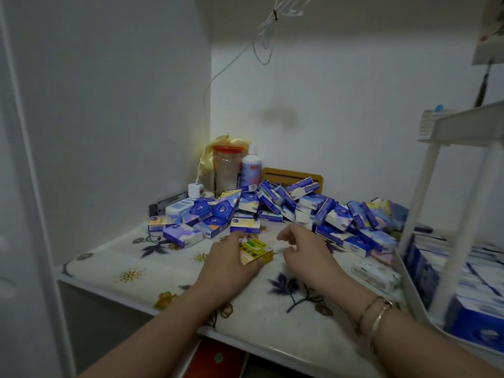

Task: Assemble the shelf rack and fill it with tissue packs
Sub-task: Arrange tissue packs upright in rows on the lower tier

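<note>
Head view. My left hand (231, 257) has its fingers curled round a small yellow-green box (256, 251), gripping it just above the flowered table cover (131, 274). This box is not one of the blue packs; I judge it stray clutter being cleared aside, though I cannot be sure. My right hand (305, 252) is just right of the box, fingers loosely bent, holding nothing as far as I can see.

Beyond the fingertips of both hands lies the heap of tissue packs (272, 211), blue and purple, loose and tumbled, running from ahead of the left fingers to well past the right fingers. More packs lie flat beside the right wrist.

Far right of the right hand: the shelf rack (447, 186) stands upright, white legs and tiers joined, so I judge assembly done. Its lower tier already holds rows of blue packs; the upper tier's contents are mostly out of frame.

Progress estimate: rack built, filling partly done, a large heap left to load.
</note>
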{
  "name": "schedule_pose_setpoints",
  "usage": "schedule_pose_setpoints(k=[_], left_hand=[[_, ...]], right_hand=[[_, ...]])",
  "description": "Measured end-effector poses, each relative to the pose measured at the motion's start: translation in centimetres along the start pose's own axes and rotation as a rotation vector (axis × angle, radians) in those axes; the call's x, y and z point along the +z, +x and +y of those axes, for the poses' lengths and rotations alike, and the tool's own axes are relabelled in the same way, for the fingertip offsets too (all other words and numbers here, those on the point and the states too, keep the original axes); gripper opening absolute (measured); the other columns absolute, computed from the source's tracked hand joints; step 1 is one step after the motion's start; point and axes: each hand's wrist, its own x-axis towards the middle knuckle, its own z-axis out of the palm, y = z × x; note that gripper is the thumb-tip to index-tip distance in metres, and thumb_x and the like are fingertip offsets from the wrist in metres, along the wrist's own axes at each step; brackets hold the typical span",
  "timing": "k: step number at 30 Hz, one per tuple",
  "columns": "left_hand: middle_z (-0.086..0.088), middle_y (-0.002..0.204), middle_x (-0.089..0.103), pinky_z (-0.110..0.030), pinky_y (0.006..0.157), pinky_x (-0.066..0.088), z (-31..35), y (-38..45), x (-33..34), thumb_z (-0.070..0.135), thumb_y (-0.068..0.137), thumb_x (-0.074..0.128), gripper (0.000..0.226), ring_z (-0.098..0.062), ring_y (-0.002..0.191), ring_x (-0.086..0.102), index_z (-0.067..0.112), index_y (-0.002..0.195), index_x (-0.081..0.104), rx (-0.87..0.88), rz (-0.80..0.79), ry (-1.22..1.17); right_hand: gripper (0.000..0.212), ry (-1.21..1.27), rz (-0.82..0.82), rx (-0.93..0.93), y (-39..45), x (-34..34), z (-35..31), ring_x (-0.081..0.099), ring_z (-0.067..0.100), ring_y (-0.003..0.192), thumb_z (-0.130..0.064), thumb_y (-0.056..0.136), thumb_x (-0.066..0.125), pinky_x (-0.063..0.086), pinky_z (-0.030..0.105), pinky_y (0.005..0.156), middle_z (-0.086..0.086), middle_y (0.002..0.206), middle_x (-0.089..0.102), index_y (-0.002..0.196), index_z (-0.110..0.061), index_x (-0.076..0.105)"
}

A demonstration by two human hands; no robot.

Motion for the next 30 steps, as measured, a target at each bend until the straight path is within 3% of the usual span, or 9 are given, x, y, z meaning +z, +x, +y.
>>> schedule_pose_setpoints(k=[3, 6, 9, 11, 14, 16, 20, 27, 30], left_hand=[[0.006, 0.119, 0.054, -0.024, 0.085, 0.048, 0.1, 0.3, 0.1, 0.05, 0.079, 0.069, 0.065, -0.012, 0.106, 0.055, 0.028, 0.132, 0.038, 0.074, 0.029, -0.121], [0.019, 0.105, 0.054, -0.01, 0.074, 0.048, 0.4, 0.0, 0.0, 0.04, 0.079, 0.073, 0.06, 0.003, 0.092, 0.058, 0.036, 0.128, 0.038, 0.17, 0.051, -0.24], [0.018, 0.117, 0.053, -0.02, 0.082, 0.051, 0.7, -0.9, -0.4, 0.051, 0.077, 0.071, 0.061, 0.002, 0.1, 0.057, 0.043, 0.128, 0.039, 0.233, -0.008, -0.342], [0.014, 0.127, 0.051, -0.022, 0.086, 0.049, 0.5, -0.8, -1.2, 0.064, 0.079, 0.052, 0.063, 0.008, 0.101, 0.054, 0.04, 0.135, 0.04, 0.21, 0.002, -0.353], [-0.002, 0.147, 0.042, -0.044, 0.107, 0.036, -2.0, 1.8, -2.9, 0.069, 0.085, 0.03, 0.074, -0.013, 0.125, 0.046, 0.028, 0.146, 0.034, 0.091, 0.222, -0.039], [-0.005, 0.16, 0.013, -0.056, 0.116, 0.017, -4.4, 3.2, -3.8, 0.069, 0.088, 0.03, 0.073, -0.033, 0.145, 0.016, 0.035, 0.151, 0.015, -0.08, 0.125, 0.24], [0.001, 0.16, -0.017, -0.067, 0.113, 0.002, -8.1, 4.7, -3.9, 0.08, 0.081, 0.025, 0.081, -0.038, 0.144, -0.017, 0.045, 0.149, -0.002, -0.153, -0.114, 0.441], [-0.003, 0.158, 0.015, -0.066, 0.11, 0.018, -6.9, 6.3, -3.1, 0.078, 0.082, 0.031, 0.079, -0.042, 0.144, 0.003, 0.037, 0.149, 0.019, -0.189, -0.181, 0.543], [-0.007, 0.134, 0.041, -0.057, 0.101, 0.038, -6.2, 6.3, -3.5, 0.073, 0.08, 0.047, 0.059, -0.039, 0.132, 0.027, 0.032, 0.122, 0.046, -0.103, -0.105, 0.513]], right_hand=[[0.021, 0.198, -0.039, 0.143, 1.0, 0.4, -0.3, 0.056, 0.013, 0.09, -0.026, 0.094, 0.049, 0.043, 0.025, 0.069, -0.002, 0.104, 0.058, 0.115, -0.021, 0.05], [0.034, 0.33, -0.083, 0.281, 1.3, 0.4, -0.2, 0.064, 0.019, 0.09, -0.042, 0.093, 0.053, 0.052, 0.034, 0.079, 0.003, 0.103, 0.065, 0.119, -0.021, 0.049], [0.031, 0.516, -0.13, 0.274, 0.6, -0.5, -0.8, 0.067, 0.023, 0.071, -0.024, 0.094, 0.057, 0.056, 0.035, 0.07, 0.01, 0.092, 0.069, 0.123, -0.021, 0.046], [0.034, 0.53, -0.108, 0.24, 0.0, -1.3, -1.5, 0.069, 0.027, 0.075, -0.016, 0.095, 0.056, 0.059, 0.039, 0.071, 0.012, 0.095, 0.068, 0.124, -0.024, 0.042], [0.036, 0.484, -0.045, 0.228, -0.4, -2.0, -2.2, 0.07, 0.026, 0.073, -0.013, 0.095, 0.054, 0.06, 0.039, 0.065, 0.011, 0.097, 0.066, 0.124, -0.028, 0.039], [0.038, 0.474, -0.059, 0.226, -0.8, -2.2, -2.6, 0.068, 0.022, 0.068, -0.011, 0.095, 0.053, 0.057, 0.033, 0.056, 0.01, 0.097, 0.064, 0.125, -0.031, 0.039], [0.04, 0.446, -0.109, 0.195, -1.5, -2.0, -2.8, 0.071, 0.027, 0.079, -0.011, 0.096, 0.052, 0.06, 0.045, 0.072, 0.011, 0.096, 0.065, 0.123, -0.037, 0.039], [0.039, 0.485, -0.073, 0.195, -0.7, -0.4, -1.4, 0.069, 0.032, 0.087, -0.01, 0.096, 0.05, 0.058, 0.051, 0.076, 0.006, 0.092, 0.06, 0.121, -0.04, 0.044], [0.037, 0.509, -0.068, 0.212, -0.7, -0.4, -0.9, 0.07, 0.029, 0.083, -0.01, 0.096, 0.05, 0.059, 0.047, 0.073, 0.007, 0.092, 0.06, 0.12, -0.038, 0.046]])
